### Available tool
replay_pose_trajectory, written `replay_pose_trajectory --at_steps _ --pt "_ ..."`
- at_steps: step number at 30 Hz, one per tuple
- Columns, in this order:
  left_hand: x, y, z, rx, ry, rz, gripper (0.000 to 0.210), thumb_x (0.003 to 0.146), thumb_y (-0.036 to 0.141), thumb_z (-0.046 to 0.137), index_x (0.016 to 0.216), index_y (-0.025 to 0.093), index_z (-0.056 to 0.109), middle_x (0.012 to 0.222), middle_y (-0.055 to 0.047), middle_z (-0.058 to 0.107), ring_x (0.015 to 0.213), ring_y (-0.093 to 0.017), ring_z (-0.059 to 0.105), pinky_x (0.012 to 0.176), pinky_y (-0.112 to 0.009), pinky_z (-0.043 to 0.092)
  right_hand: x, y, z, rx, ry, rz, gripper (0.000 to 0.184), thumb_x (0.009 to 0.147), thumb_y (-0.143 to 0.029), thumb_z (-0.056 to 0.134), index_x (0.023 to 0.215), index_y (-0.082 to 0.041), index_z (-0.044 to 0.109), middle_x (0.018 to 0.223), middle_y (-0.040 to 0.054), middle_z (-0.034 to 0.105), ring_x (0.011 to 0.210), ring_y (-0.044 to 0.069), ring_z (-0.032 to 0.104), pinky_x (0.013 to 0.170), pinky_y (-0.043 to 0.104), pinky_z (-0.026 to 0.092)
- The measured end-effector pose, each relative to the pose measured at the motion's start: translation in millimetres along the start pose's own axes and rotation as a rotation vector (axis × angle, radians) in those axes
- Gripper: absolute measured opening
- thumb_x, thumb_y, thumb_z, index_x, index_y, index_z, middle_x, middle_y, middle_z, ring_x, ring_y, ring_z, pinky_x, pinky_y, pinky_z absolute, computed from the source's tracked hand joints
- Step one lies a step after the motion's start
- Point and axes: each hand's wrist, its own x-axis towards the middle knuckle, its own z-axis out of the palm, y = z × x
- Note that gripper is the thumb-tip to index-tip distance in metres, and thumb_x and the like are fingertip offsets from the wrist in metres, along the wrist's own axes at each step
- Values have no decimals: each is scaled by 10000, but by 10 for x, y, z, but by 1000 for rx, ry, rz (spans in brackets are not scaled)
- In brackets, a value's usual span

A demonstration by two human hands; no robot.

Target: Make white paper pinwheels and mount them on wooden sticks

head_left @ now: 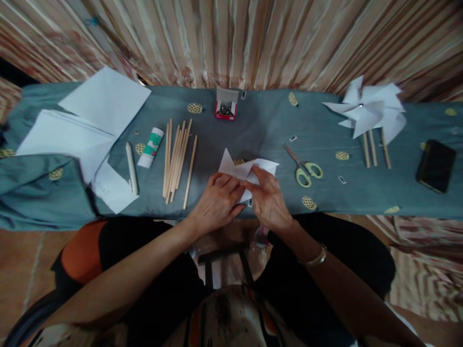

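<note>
A white paper pinwheel (pixel 228 164) with pointed, partly folded corners lies at the table's front edge between my hands. My left hand (pixel 220 201) is closed on its left side, fingers bent over the paper near the middle. From the right, my right hand (pixel 269 200) grips it with thumb and fingers, the thumb close to the left fingertips. The fingers hide the paper's centre. Beyond it stands an opened small red box (pixel 225 114) of metal pins. Scissors (pixel 304 168) with green handles lie to the right of my right hand.
Wooden sticks (pixel 177 159), a glue stick (pixel 152 147) and a white pen (pixel 131 168) lie to the left, beside stacked paper sheets (pixel 108 103). At the right are finished paper pinwheels (pixel 367 108) on sticks and a dark phone (pixel 436 166). A curtain (pixel 231 43) hangs behind the table.
</note>
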Motion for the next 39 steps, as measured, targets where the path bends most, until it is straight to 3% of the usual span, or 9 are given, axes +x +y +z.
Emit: replay_pose_trajectory --at_steps 4,15,23,26,30,35,39 --pt "11 21 13 47 -3 7 357 906 365 546 1177 139 601 1172 -114 625 1109 -299 501 993 -483 343 34 14 -17 -3 13 10 456 873 -102 423 1201 -330 642 1402 40 513 1315 290 460 1065 526 437" --pt "18 60 10 106 -12 -3 371 929 363 525 1193 112 594 1201 -128 623 1126 -300 501 1000 -464 337 62 -17 -121 41 -46 28 445 871 -91 395 1208 -203 663 1485 122 428 1358 319 406 1102 550 393" --pt "36 69 -16 107 -18 -5 365 931 355 520 1184 103 596 1191 -134 625 1118 -305 505 995 -467 337 75 -41 -149 95 -28 33 434 844 -83 414 1177 -216 658 1482 88 443 1374 281 397 1112 510 397" --pt "45 64 -23 110 -16 -2 363 918 356 547 1177 106 596 1177 -132 632 1106 -305 508 991 -468 337 72 27 -240 108 45 47 385 889 -136 410 1193 -192 640 1417 111 518 1316 267 473 1089 483 426" --pt "51 61 -26 107 -2 5 335 904 357 573 1139 120 607 1180 -127 637 1100 -301 512 994 -469 335 40 234 -364 7 153 221 337 924 -220 432 1185 -156 637 1218 147 653 1189 292 565 1055 530 432" --pt "47 56 -25 112 20 26 308 902 325 572 1134 125 608 1204 -126 638 1117 -298 518 1006 -472 334 -9 413 -295 -67 196 281 340 908 -383 518 1103 -141 654 1422 190 477 1292 375 450 1059 598 384" --pt "44 45 -13 113 35 39 308 900 315 578 1143 129 612 1237 -124 639 1130 -297 523 1009 -478 338 10 459 -145 -46 234 300 471 912 -475 505 1258 -160 564 1503 181 361 1376 379 359 1065 609 369"
